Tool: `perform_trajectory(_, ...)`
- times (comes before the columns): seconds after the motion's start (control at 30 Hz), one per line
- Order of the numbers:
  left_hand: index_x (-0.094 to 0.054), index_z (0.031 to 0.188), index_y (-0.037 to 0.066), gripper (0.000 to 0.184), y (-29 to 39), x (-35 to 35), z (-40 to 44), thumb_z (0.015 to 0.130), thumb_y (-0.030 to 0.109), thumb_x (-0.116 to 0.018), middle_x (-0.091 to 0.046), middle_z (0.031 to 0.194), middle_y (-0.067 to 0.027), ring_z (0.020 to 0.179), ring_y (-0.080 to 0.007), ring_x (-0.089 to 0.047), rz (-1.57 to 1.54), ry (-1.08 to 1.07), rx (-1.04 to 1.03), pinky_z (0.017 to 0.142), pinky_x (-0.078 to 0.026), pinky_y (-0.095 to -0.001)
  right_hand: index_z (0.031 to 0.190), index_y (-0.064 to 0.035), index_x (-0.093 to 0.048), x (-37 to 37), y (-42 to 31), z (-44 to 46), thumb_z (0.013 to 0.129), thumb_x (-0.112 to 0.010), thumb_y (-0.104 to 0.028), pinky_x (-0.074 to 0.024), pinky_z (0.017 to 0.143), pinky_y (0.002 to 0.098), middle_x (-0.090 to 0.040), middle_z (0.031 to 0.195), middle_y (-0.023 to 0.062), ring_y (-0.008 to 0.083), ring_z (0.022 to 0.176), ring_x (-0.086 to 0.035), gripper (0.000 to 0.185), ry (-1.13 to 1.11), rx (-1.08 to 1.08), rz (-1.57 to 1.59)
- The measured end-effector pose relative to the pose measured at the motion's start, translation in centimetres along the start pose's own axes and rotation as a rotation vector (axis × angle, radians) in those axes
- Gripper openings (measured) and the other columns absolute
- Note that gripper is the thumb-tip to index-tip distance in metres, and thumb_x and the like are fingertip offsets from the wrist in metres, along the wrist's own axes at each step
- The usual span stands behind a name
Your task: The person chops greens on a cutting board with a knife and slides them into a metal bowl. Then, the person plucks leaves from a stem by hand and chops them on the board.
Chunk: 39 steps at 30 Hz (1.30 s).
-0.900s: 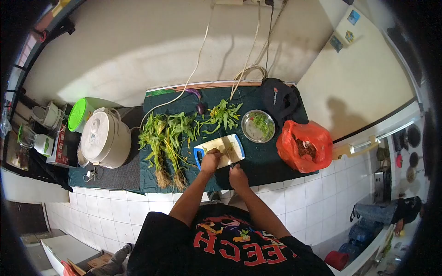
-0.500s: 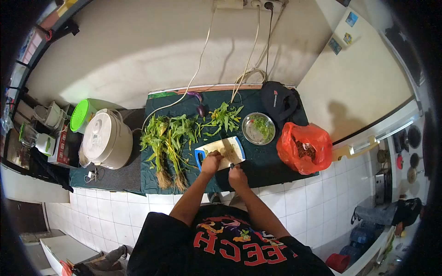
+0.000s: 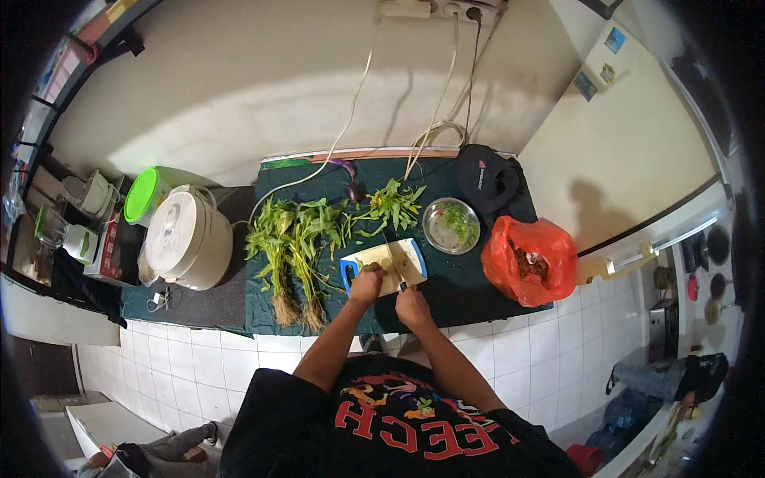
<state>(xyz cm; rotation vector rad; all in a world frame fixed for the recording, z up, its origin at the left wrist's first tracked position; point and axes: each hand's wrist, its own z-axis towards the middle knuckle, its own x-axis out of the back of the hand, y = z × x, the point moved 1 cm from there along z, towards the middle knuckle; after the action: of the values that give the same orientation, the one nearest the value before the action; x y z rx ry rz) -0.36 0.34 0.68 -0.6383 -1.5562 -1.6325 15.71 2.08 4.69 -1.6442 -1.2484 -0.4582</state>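
My right hand (image 3: 412,307) is wrapped round the handle of a knife (image 3: 398,274), its blade pointing away from me over a cream cutting board (image 3: 378,256) with blue ends. On the board's left part rests my left hand (image 3: 367,282), fingers curled down beside the blade; what they hold, if anything, is hidden. Small bits lie on the board, too small to name. Just right of it stands a round metal bowl (image 3: 451,225) with chopped greens inside. Behind the board lies a pile of picked leaves (image 3: 392,205).
Leafy bunches with roots (image 3: 293,247) lie left of the board, an eggplant (image 3: 354,191) behind them. A rice cooker (image 3: 188,238) stands further left. On the right are a red plastic bag (image 3: 528,261) and a black cap (image 3: 485,177). Other people (image 3: 171,454) show at the lower edges.
The knife has tilted slightly in my right hand, and more of its blade shows. My left hand stays on the board. The person at lower left has shifted. The view has moved a little.
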Motion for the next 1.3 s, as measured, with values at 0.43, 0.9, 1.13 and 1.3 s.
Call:
perform_trajectory(0.43, -0.074, 0.1, 0.01, 0.024, 0.3, 0.6, 0.0, 0.085, 0.01, -0.055, -0.067, 0.103, -0.0108, 0.1, -0.0326, -0.064, -0.022, -0.046, 0.052, 0.085, -0.054, -0.0417, 0.103, 0.0049, -0.053, -1.4, 1.2, -1.3, 0.098, -0.05, -0.025, -0.0564, 0.074, 0.0492, -0.067, 0.09, 0.0277, 0.0429, 0.087, -0.068, 0.031, 0.128, 0.15, -0.029)
perform_trajectory(0.9, -0.072, 0.095, 0.008, 0.02, 0.3, 0.8, 0.1, 0.085, 0.011, -0.055, -0.066, 0.103, -0.0132, 0.1, -0.0337, -0.064, 0.017, -0.057, -0.002, 0.084, -0.054, -0.0426, 0.107, 0.0068, -0.052, -1.8, 1.0, -0.3, 0.098, -0.049, -0.024, -0.0556, 0.08, 0.0509, -0.067, 0.096, 0.03, 0.0446, 0.092, -0.068, 0.032, 0.092, 0.108, 0.0)
perform_trajectory(1.13, -0.074, 0.097, 0.012, 0.021, -0.5, 0.0, 0.4, 0.086, 0.015, -0.057, -0.068, 0.098, -0.0137, 0.09, -0.0365, -0.067, -0.026, -0.042, 0.11, 0.077, -0.055, -0.0461, 0.107, 0.0072, -0.052, -0.6, 0.3, -1.6, 0.098, -0.05, -0.026, -0.0541, 0.082, 0.0515, -0.067, 0.097, 0.0296, 0.0445, 0.094, -0.067, 0.034, 0.021, 0.051, -0.024)
perform_trajectory(1.3, -0.074, 0.097, 0.014, 0.018, -0.3, 0.2, 0.1, 0.086, 0.017, -0.059, -0.069, 0.095, -0.0135, 0.084, -0.0375, -0.068, -0.047, -0.012, 0.134, 0.075, -0.055, -0.0473, 0.107, 0.0065, -0.052, 0.1, -0.2, -1.2, 0.098, -0.05, -0.026, -0.0541, 0.083, 0.0516, -0.067, 0.098, 0.0296, 0.0436, 0.096, -0.067, 0.034, 0.012, 0.097, -0.001)
